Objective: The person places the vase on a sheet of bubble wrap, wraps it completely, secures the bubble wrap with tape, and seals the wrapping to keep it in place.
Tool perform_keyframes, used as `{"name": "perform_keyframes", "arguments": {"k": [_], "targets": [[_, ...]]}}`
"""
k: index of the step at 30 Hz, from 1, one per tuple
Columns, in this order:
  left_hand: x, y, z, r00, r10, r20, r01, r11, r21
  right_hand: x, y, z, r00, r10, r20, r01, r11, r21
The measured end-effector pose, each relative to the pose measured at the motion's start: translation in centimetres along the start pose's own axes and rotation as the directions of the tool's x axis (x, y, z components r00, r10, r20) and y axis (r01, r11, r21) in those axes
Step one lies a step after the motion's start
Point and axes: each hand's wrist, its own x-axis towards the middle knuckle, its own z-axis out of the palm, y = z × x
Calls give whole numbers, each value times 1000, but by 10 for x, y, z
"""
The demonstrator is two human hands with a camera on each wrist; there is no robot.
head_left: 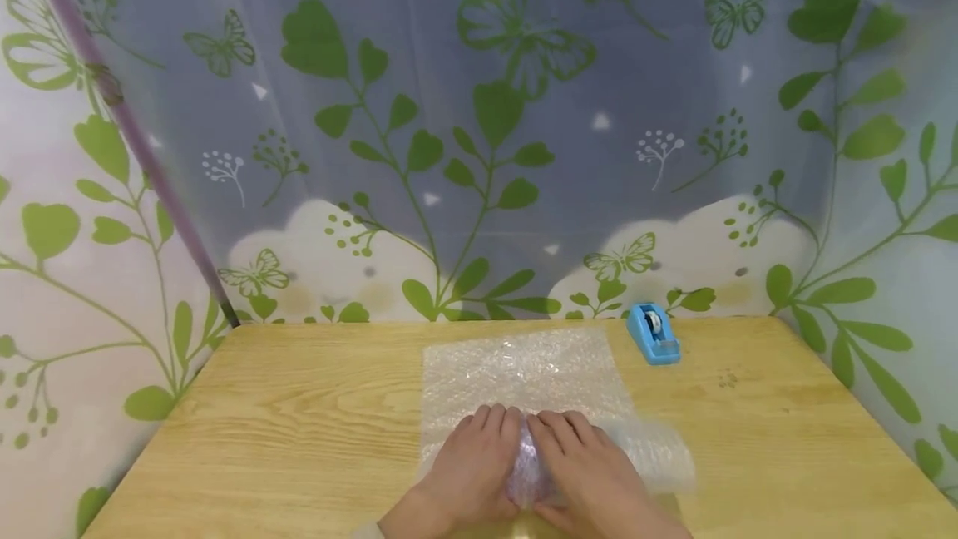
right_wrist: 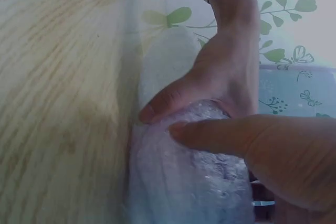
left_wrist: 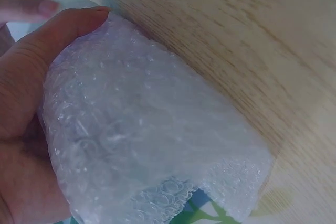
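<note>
A sheet of clear bubble wrap (head_left: 524,368) lies flat on the table, its near part rolled up around something purplish. My left hand (head_left: 479,464) and right hand (head_left: 591,464) grip this bubble-wrap roll (head_left: 527,472) side by side, fingers over the far side and thumbs on the near side. Loose wrap sticks out to the right of the right hand. In the left wrist view, the roll (left_wrist: 131,114) ends in an open layered edge, with the left hand (left_wrist: 26,87) curled round it. Both thumbs press the roll (right_wrist: 184,182) in the right wrist view. What is inside is hidden by the layers.
A blue tape dispenser (head_left: 654,335) stands toward the back right of the wooden table (head_left: 322,406), beyond the wrap. Patterned curtain (head_left: 419,106) hangs close behind the table and along both sides. A purple pole (head_left: 150,148) slants down at the back left corner.
</note>
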Motion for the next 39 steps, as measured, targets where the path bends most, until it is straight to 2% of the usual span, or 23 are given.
{"name": "perform_keyframes", "arguments": {"k": [5,9,16,23,34,39], "targets": [[1,-4,-2,999,-32,43,34,998,-57,4,-4,6,999,26,41,-27,999,29],[0,-6,-2,998,-46,38,49,995,-83,7,-7,14,998,49,33,-50,999,16],[-1,-7,4,998,-52,-17,50,994,-98,11,-11,23,996,92,-10,-92,996,-13],[-1,-8,7,997,-46,-67,37,991,-126,14,-12,23,993,108,-38,-109,993,-40],[2,-10,-3,999,-35,32,39,986,-164,18,-7,17,993,113,-16,-114,993,-30],[1,-7,-3,999,-30,29,33,994,-108,17,-8,14,991,133,10,-132,991,-25]]}}
